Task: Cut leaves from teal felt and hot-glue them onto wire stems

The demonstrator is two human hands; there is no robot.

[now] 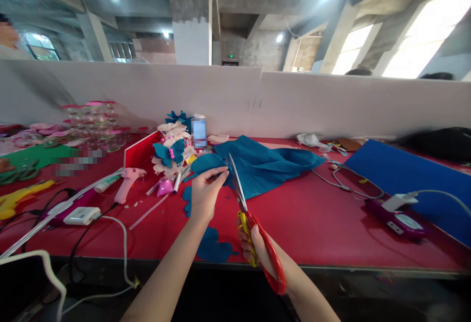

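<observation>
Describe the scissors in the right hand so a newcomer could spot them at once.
Find the red table, then the blue cloth spread near its middle. On the cloth's near side, the right hand holds the scissors. One red handle and one yellow handle set them apart from everything nearby.

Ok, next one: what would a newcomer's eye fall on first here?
Probably the scissors with red and yellow handles, held in the right hand at the near middle, blades pointing up toward the teal cloth that the left hand pinches. Next, that cloth itself, spread bright against the red tabletop. Then the teal and pale flowers clustered just left of it.
</observation>
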